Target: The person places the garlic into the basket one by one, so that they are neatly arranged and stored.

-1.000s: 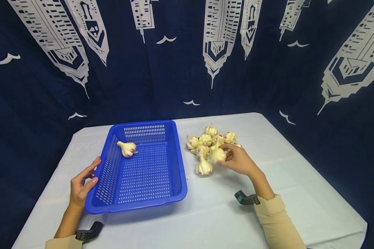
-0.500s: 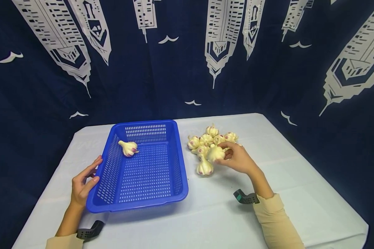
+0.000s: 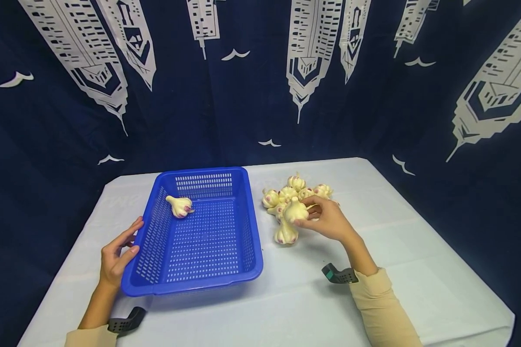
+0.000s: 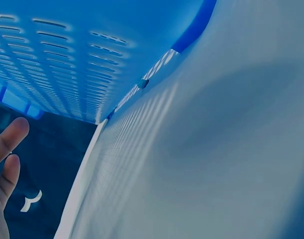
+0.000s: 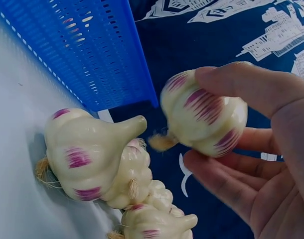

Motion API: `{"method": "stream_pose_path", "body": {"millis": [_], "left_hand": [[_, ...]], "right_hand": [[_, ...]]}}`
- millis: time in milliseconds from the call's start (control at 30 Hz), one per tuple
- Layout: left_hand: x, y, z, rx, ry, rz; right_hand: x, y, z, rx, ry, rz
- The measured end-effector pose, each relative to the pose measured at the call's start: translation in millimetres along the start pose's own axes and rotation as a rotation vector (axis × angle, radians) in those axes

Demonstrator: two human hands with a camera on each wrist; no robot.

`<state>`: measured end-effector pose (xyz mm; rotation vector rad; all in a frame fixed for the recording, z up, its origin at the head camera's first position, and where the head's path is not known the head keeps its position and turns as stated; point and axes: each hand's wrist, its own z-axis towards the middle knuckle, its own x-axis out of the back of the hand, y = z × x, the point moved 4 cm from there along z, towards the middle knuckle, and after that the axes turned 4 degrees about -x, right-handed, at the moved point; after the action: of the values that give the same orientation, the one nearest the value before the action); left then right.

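My right hand [image 3: 327,220] pinches a garlic bulb [image 3: 295,210] between thumb and fingers, above the near part of a garlic pile [image 3: 287,194]. In the right wrist view the held bulb [image 5: 204,113] is off the cloth, beside another bulb [image 5: 84,154] with purple streaks. A blue perforated basket [image 3: 201,241] stands left of the pile, with one bulb [image 3: 180,206] lying in its back left part. At the basket's left rim, my left hand [image 3: 114,260] touches it with fingers and thumb spread; the left wrist view shows some fingertips [image 4: 15,134] near the blue wall.
A white cloth [image 3: 304,308] covers the table. Behind it hangs a dark blue curtain [image 3: 243,106] with white building prints. Each wrist wears a black strap device, the left one [image 3: 127,321] near the basket's front left corner and the right one [image 3: 338,274] over the cloth.
The garlic bulb in my right hand has moved a little left and up, now partly covering the bulbs behind it. My left hand keeps its place at the basket's rim.
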<state>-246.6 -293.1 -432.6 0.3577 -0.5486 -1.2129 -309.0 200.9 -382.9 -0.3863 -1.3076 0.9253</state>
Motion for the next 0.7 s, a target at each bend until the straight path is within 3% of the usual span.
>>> {"method": "stream_pose_path", "body": {"millis": [167,400,700], "left_hand": [[-0.5,-1.6,-0.3,-0.015,0.007,-0.002],[-0.6,-1.2,-0.2,-0.010,0.004,-0.003],[-0.4,-1.9,-0.8,-0.013,0.013,-0.019]], "right_hand": [[-0.9,-2.1,1.1,-0.006,0.040,0.043],[-7.2,-7.1,4.0,-0.058,-0.005,0.161],[-12.2,-21.3,15.2,-0.011,-0.028,0.162]]}}
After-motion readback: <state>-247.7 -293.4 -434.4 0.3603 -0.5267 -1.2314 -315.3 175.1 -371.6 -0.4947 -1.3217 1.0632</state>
